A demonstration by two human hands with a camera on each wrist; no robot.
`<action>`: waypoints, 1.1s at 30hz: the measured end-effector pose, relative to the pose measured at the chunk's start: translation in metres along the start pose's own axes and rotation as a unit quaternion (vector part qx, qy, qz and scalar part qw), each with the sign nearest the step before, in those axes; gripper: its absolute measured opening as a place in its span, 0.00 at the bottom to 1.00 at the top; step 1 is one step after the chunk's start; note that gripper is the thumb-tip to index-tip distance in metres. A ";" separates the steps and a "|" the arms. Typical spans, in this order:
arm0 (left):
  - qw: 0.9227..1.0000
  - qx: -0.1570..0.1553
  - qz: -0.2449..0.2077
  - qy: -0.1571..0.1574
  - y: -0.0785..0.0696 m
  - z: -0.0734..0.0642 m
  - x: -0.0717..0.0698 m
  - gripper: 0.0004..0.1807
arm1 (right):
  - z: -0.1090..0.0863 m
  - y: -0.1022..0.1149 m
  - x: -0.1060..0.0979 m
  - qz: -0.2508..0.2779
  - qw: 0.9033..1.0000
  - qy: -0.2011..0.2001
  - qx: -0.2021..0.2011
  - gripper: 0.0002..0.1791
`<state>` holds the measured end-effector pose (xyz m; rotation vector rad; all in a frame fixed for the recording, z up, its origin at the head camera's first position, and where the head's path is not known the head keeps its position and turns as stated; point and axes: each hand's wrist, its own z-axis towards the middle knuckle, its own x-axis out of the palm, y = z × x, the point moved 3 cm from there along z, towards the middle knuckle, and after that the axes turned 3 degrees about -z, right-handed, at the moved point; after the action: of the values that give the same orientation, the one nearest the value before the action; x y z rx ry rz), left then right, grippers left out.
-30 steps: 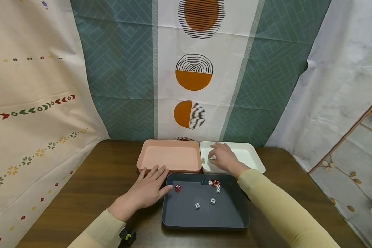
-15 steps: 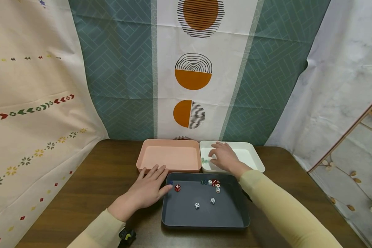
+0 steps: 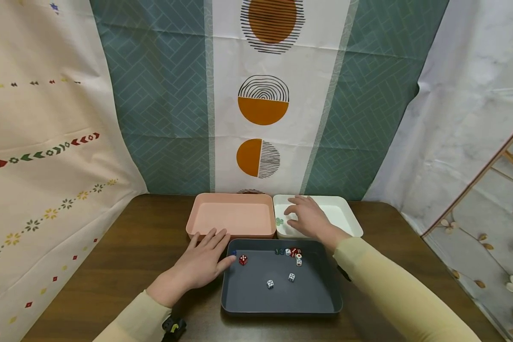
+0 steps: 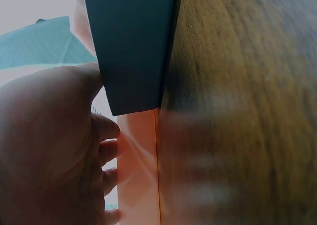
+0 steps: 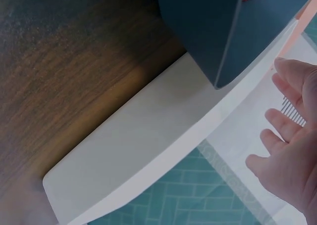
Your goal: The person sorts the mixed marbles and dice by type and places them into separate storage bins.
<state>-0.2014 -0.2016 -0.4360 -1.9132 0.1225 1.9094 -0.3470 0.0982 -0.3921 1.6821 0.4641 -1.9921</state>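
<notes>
My left hand lies with fingers straight and spread, fingertips at the front rim of the pink tray. Its thumb overlaps the left rim of the dark grey tray. My right hand hovers over the white tray, thumb and fingers apart with nothing between them. Just left of its fingertips, a few small green dice sit in the white tray's left side. Inside the grey tray are a red die, two white dice nearer the front, and a cluster of red, white and dark dice along the back.
The pink and white trays stand side by side behind the grey one on a brown wooden table. Patterned cloth hangs close behind the table, and more cloth hangs at both sides. A blue die is partly covered by my left thumb.
My right thumb and fingers have parted slightly, and a green die that was by the fingertips now lies with the others at the white tray's left. My left hand stays put.
</notes>
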 end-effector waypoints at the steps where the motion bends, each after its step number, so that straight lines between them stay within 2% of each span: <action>1: 1.000 0.000 -0.002 0.000 0.000 0.000 0.000 0.42 | -0.001 0.001 -0.001 0.002 1.000 -0.002 -0.001 0.14; 13: 1.000 -0.001 0.002 0.001 -0.001 -0.001 -0.001 0.42 | -0.011 0.019 -0.010 0.018 0.998 -0.034 -0.041 0.14; 23: 1.000 -0.002 0.007 0.000 0.001 -0.001 0.001 0.42 | -0.013 0.043 -0.012 0.022 0.995 -0.054 -0.083 0.13; 33: 1.000 -0.001 0.007 0.003 0.001 0.001 0.001 0.42 | -0.014 0.066 -0.013 0.038 0.991 -0.057 -0.119 0.14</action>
<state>-0.2027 -0.2018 -0.4376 -1.9238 0.1345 1.9146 -0.2968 0.0539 -0.3789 1.4131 0.5623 -1.8832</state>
